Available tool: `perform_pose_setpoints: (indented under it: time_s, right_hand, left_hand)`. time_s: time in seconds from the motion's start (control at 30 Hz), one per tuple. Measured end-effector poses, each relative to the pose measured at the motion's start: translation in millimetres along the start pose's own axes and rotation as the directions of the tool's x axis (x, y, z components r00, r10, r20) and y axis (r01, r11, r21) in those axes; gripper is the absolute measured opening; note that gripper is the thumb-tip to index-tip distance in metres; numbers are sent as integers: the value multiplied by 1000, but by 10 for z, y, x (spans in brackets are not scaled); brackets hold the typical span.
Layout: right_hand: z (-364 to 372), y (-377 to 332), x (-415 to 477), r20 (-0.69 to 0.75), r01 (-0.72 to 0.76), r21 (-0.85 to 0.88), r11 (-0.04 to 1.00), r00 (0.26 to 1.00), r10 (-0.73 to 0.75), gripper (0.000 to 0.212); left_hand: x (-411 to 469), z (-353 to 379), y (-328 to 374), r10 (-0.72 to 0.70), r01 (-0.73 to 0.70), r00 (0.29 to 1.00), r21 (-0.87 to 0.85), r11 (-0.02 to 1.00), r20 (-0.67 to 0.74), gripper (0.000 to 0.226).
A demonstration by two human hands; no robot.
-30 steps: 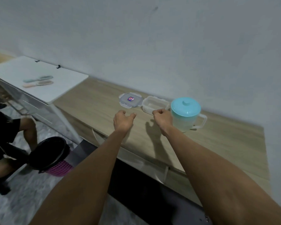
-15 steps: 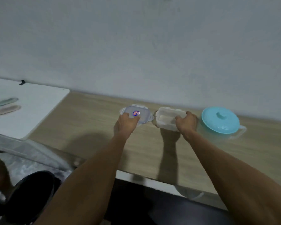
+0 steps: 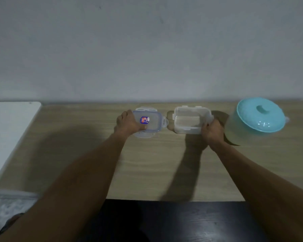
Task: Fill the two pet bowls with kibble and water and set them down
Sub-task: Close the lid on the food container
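Observation:
Two small clear plastic containers sit side by side near the back of a wooden counter (image 3: 147,163). The left one is a lidded container (image 3: 151,122) with a blue-edged snap lid and a small sticker; my left hand (image 3: 128,124) grips its left end, thumb on the lid. The right one is an open container (image 3: 189,120) with no lid; my right hand (image 3: 212,131) holds its near right corner. A clear pitcher (image 3: 260,116) with a turquoise lid stands to the right of it, apart from my hand.
A grey wall rises directly behind the counter. A white tabletop (image 3: 9,130) adjoins the counter on the left. Below the counter's front edge lies a dark floor or surface (image 3: 173,222).
My head has moved closer and squared up to the counter. Both hands went from hovering in front of the containers to closing on them, left on the lidded one, right on the open one.

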State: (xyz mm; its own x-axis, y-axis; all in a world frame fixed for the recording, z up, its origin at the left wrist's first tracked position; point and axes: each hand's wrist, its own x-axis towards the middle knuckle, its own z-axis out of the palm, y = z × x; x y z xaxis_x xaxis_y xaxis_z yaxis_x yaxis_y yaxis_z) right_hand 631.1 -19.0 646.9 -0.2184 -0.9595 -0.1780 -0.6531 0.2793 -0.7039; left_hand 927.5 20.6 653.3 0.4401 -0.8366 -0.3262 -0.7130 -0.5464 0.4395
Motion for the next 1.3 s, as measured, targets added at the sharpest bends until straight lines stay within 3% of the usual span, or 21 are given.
perform_pose_setpoints:
  time_s: [0.2, 0.4, 0.5, 0.63, 0.7, 0.77, 0.93, 1.3]
  right_hand:
    - [59, -1, -41, -36, 7, -26, 1000, 999, -7, 41]
    - [52, -6, -42, -37, -17, -34, 999, 999, 16, 40]
    - [42, -34, -51, -35, -38, -26, 999, 999, 37, 41]
    - [43, -94, -114, -9, -49, 8, 999, 999, 49, 42]
    - [52, -127, -154, 9, -45, 25, 999, 999, 45, 43]
    - [68, -156, -192, 23, -39, 58, 998, 999, 38, 44]
    - [115, -214, -247, 35, -26, 102, 994, 999, 22, 50]
    - [-145, -319, -175, -98, -47, 391, 919, 991, 92, 37]
  left_hand:
    - [187, 15, -92, 59, -63, 997, 105, 992, 41, 102]
    - [226, -10, -47, 4, -9, 1000, 156, 988, 30, 106]
    - [233, -27, -58, 13, -14, 998, -8, 1000, -67, 85]
    - [205, -146, -80, -78, 10, 985, -408, 913, -152, 15]
    - [133, -288, -34, -123, 11, 977, -538, 843, -173, 11]
    - [82, -460, 7, -113, -28, 970, -558, 829, -216, 5]
    - [24, -751, 167, -53, -124, 970, -676, 727, -236, 27]
    - [-145, -156, 1025, 167, -94, 984, -631, 770, 58, 21]
